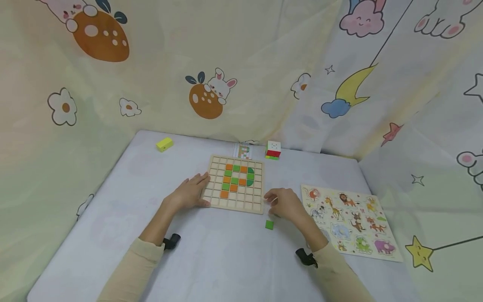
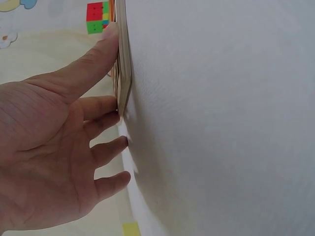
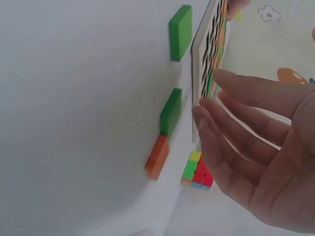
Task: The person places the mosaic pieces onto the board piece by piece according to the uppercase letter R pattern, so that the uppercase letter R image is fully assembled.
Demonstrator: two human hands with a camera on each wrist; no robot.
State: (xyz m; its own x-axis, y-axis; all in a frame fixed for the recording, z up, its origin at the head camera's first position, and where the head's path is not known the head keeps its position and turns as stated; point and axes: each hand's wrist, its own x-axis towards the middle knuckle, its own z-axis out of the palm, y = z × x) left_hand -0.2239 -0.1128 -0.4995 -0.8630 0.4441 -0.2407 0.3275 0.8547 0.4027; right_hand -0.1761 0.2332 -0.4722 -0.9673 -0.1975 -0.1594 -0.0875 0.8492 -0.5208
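Note:
A wooden grid board (image 1: 235, 203) lies on the table, with orange and green tiles (image 1: 234, 188) set in some of its squares. My left hand (image 1: 191, 192) rests against the board's left edge; its thumb (image 2: 91, 61) lies along the rim and the other fingers are spread. Beside the right edge is my right hand (image 1: 283, 202), its fingers loosely bent and nothing visible between them. Under and near it on the table are a square green tile (image 3: 180, 33), another green tile (image 3: 171, 113) and an orange tile (image 3: 157, 157) touching the latter. The head view shows one loose green tile (image 1: 269, 225).
Behind the board stand a small pattern card (image 1: 244, 152) and a puzzle cube (image 1: 273, 149). A yellow block (image 1: 164, 144) sits at the back left. An animal picture board (image 1: 352, 222) lies at the right, partly behind the right forearm. Printed cloth (image 1: 256, 105) hangs beyond the table.

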